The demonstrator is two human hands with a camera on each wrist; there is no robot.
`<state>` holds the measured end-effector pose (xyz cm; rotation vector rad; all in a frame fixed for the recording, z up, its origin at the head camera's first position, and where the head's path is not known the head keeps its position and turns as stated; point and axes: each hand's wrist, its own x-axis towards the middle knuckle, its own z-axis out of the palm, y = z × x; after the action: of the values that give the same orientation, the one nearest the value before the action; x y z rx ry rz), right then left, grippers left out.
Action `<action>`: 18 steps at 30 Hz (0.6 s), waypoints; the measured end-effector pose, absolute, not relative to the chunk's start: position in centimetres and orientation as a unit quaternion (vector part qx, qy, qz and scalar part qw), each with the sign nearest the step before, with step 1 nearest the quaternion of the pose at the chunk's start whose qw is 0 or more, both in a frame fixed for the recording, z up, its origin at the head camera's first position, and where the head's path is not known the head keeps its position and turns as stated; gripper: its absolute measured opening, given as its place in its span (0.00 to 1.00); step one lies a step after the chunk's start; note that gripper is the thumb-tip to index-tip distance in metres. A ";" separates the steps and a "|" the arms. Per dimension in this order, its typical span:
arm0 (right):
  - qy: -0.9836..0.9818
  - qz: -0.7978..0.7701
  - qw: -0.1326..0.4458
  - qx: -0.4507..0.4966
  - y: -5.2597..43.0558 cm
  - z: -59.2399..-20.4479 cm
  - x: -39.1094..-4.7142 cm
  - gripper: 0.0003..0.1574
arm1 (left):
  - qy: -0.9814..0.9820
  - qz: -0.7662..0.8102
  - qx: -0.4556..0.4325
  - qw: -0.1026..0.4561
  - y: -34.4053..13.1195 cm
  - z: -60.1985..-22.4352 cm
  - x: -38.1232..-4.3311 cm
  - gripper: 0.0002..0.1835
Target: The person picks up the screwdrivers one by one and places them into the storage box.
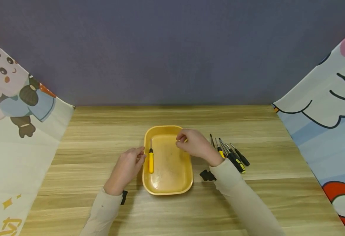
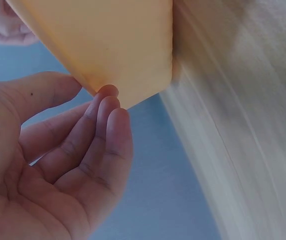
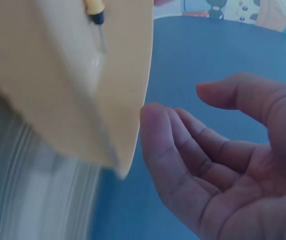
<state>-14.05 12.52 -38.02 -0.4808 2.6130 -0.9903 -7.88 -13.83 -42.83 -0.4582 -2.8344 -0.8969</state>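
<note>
A yellow rectangular tray (image 1: 172, 192) sits on the wooden table, and a yellow-handled screwdriver (image 1: 151, 161) lies lengthwise along its left side, tip pointing away. My left hand (image 1: 127, 167) is at the tray's left rim, pinching it: in the left wrist view the thumb meets the rim, with the other fingers (image 2: 118, 132) against the outer wall. Over the tray's far right part hovers my right hand (image 1: 194, 143). Its fingers bend loosely with a gap to the thumb, and nothing shows between them in the right wrist view.
Right of the tray, several screwdrivers (image 1: 236, 161) with dark or yellow-and-black handles lie in a group, partly behind the right forearm. A grey panel (image 1: 172, 52) rises behind the table (image 1: 101, 124). Cartoon-printed panels stand at the left (image 1: 19, 137) and right (image 1: 322, 137).
</note>
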 end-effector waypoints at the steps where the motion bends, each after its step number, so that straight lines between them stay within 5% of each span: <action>1: 0.910 -0.348 0.151 -0.166 13.1 -38.1 -13.9 0.15 | -0.940 -0.297 -0.152 0.067 -13.8 -42.8 -7.9 0.16; 18: 0.912 -0.386 0.111 -0.083 26.7 -40.8 -11.6 0.17 | -0.940 -0.296 -0.153 0.077 -13.7 -43.0 -7.8 0.17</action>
<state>-11.55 26.69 -40.82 -0.2440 2.6800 -1.1333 -7.82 -13.67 -43.02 -0.4590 -2.8163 -0.8865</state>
